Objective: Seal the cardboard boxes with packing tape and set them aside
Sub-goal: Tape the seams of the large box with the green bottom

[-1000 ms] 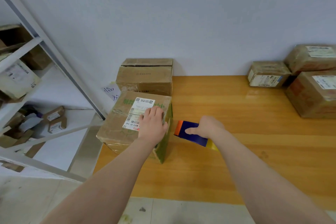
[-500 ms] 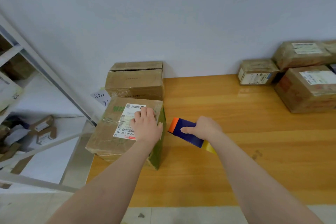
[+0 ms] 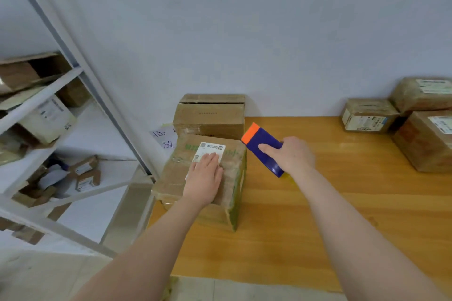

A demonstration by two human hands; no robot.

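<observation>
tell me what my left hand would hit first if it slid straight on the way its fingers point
Probably the taller cardboard box behind the labelled box under the left hand; depth is unclear.

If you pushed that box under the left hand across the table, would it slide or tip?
It would probably slide: the box sits flat and squat on a glossy wooden table, so tipping seems unlikely. Its wrinkled, tape-wrapped cardboard looks soft, so it may dent slightly under the left hand.
</observation>
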